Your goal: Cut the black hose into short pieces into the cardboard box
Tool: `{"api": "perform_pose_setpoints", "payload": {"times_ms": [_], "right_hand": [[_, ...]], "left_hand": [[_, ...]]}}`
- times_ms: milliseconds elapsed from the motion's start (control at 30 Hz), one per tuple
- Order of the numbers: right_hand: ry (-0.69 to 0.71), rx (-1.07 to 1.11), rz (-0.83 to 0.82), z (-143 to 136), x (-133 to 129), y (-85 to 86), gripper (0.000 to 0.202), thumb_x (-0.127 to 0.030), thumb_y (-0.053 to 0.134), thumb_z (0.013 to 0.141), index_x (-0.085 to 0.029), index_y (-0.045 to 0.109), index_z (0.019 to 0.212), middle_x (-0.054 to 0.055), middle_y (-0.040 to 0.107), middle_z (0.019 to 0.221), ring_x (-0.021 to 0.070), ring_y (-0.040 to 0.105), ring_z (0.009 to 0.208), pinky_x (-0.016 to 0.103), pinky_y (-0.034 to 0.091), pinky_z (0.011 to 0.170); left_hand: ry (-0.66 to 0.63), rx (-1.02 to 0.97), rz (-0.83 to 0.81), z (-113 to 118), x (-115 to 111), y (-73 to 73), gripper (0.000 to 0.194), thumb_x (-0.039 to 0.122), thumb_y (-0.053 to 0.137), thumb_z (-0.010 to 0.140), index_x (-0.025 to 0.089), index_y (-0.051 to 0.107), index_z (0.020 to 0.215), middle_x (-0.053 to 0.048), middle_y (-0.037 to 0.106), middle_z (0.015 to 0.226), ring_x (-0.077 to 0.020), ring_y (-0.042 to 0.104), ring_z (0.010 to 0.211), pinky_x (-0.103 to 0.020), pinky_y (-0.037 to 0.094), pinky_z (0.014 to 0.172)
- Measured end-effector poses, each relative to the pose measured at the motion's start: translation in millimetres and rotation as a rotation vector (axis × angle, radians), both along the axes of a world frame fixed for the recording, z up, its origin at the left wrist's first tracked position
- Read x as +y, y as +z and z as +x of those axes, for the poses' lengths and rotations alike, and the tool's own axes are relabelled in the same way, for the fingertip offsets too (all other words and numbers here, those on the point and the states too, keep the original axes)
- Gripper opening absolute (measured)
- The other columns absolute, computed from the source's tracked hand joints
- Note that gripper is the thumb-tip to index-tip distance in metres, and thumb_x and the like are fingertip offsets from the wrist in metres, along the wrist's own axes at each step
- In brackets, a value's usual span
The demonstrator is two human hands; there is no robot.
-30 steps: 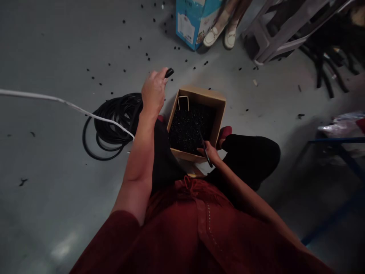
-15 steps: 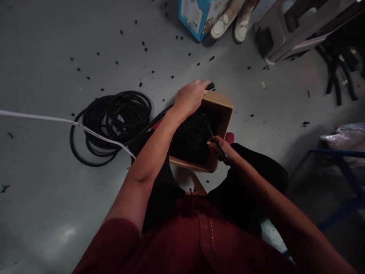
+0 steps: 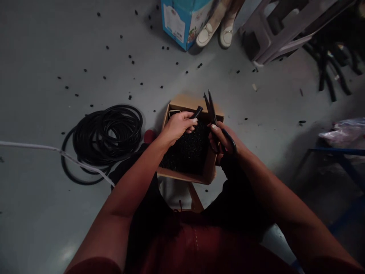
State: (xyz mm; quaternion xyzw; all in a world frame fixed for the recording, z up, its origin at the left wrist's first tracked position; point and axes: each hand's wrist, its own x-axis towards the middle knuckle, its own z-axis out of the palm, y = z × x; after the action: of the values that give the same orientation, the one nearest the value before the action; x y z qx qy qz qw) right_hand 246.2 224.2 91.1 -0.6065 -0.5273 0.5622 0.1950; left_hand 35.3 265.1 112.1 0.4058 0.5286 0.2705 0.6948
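Note:
My left hand (image 3: 180, 125) is closed on a black rubber strip (image 3: 197, 112), whose end shows a row of small pale marks along one side. It is held above an open cardboard box (image 3: 186, 177). Many small black pieces (image 3: 185, 152) fill the bottom of the box. In my right hand (image 3: 224, 137) is a pair of black scissors (image 3: 211, 108), blades slightly apart and pointing away from me, just right of the strip's end. To the left lies a coil of black tubing (image 3: 110, 137) on the floor; my forearm hides whether it joins the strip.
Small black bits lie scattered over the grey floor (image 3: 37, 95). A blue carton (image 3: 176, 23), another person's shoes (image 3: 212, 36) and a plastic stool (image 3: 273, 34) stand ahead. A white cord (image 3: 37, 144) crosses from the left. At right is a blue metal frame (image 3: 339, 151).
My left hand has come back from the box's far edge to over its middle, with the strip. The scissors have tilted upright, blades now parted and clear of the box's inside. The view has shifted slightly.

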Motion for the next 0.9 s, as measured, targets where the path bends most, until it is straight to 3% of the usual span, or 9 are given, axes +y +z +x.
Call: {"api": "perform_pose_setpoints", "payload": {"times_ms": [133,267,500,733,900], "right_hand": [[0.098,0.006,0.032,15,8,-8.9,0.049,-0.061,0.056,0.089,-0.02,0.056,0.117,0.008,0.066,0.104,0.0221,0.065,0.09,0.038,0.053,0.082],[0.175,0.009,0.067,28,8,-14.4,0.058,-0.061,0.063,0.083,-0.02,0.055,0.124,0.01,0.065,0.115,0.0285,0.061,0.107,0.045,0.049,0.094],[0.243,-0.06,0.051,20,-2,-7.3,0.064,-0.061,0.071,0.076,-0.022,0.055,0.125,0.01,0.066,0.113,0.0317,0.062,0.107,0.045,0.049,0.093],[0.313,-0.127,0.087,3,1,-2.0,0.062,-0.059,0.067,0.08,-0.021,0.053,0.127,0.012,0.066,0.114,0.031,0.063,0.104,0.042,0.05,0.087],[0.349,-0.176,0.1,4,0,-2.4,0.062,-0.06,0.068,0.08,-0.021,0.055,0.126,0.012,0.066,0.111,0.0309,0.063,0.101,0.042,0.05,0.086]], "left_hand": [[0.008,0.014,0.027,8,-4,-9.0,0.017,0.022,0.052,0.094,0.013,0.066,0.088,0.001,0.062,0.077,-0.0036,0.049,0.057,-0.016,0.039,0.055],[-0.059,0.072,0.058,9,-11,-18.1,0.02,0.021,0.052,0.092,0.015,0.069,0.101,0.0,0.066,0.082,-0.0048,0.049,0.06,-0.018,0.04,0.059],[-0.125,0.15,0.158,4,-14,-24.5,0.033,0.023,0.051,0.092,0.015,0.065,0.121,-0.002,0.069,0.085,-0.0083,0.054,0.068,-0.022,0.044,0.07],[-0.132,0.229,0.155,5,-14,-24.0,0.035,0.023,0.05,0.092,0.014,0.064,0.123,-0.004,0.072,0.091,-0.0096,0.059,0.072,-0.023,0.048,0.074],[-0.249,0.381,0.211,3,-13,-16.9,0.036,0.022,0.05,0.093,0.016,0.066,0.124,-0.005,0.074,0.096,-0.0124,0.064,0.079,-0.025,0.049,0.082]]}}
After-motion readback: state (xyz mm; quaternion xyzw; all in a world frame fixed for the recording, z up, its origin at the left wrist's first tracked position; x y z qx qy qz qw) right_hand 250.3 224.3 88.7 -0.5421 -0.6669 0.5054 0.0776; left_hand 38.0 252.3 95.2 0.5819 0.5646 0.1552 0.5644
